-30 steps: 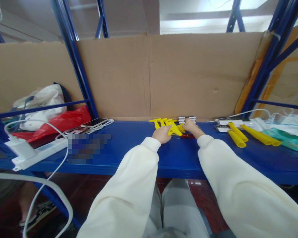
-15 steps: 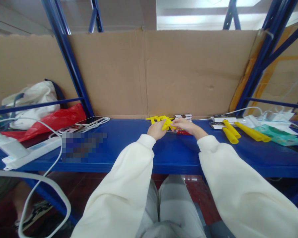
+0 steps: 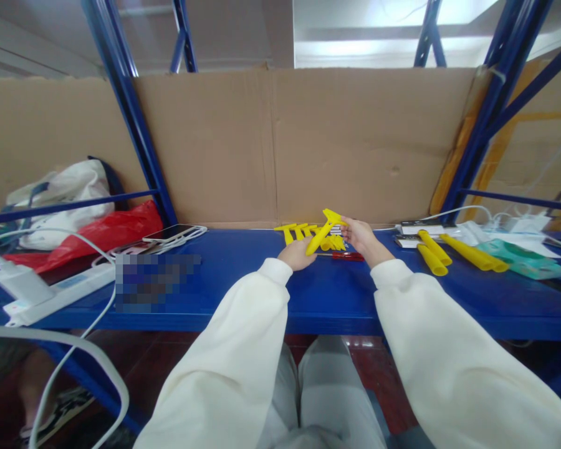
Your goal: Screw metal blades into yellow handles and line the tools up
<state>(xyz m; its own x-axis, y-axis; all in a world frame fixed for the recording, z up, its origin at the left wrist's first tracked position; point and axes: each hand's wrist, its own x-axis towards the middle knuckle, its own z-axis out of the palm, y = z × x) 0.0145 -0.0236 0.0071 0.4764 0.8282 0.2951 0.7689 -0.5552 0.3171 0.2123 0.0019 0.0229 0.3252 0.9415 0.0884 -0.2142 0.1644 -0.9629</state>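
A yellow plastic scraper (image 3: 321, 236) with a round handle and a wide flared head is held tilted over the table, head up and away from me. My left hand (image 3: 297, 254) is closed round the lower handle. At the head's right corner, my right hand (image 3: 361, 238) pinches with its fingertips; whether a small part is between them I cannot make out. Behind them lie several more yellow scrapers (image 3: 299, 232) in a row, partly hidden. A red-handled screwdriver (image 3: 348, 255) rests on the table just below my right fingers.
Several yellow handle tubes (image 3: 434, 259), small boxes (image 3: 414, 241) and a green plastic packet (image 3: 523, 259) lie at the right. On the left are a phone (image 3: 171, 232), a white power strip (image 3: 70, 290) with cables and a red bag (image 3: 107, 234). A cardboard wall (image 3: 280, 143) closes the back.
The scraper has been turned so its handle points toward me and its head is raised. My right hand has moved slightly right, uncovering the screwdriver and the row behind.
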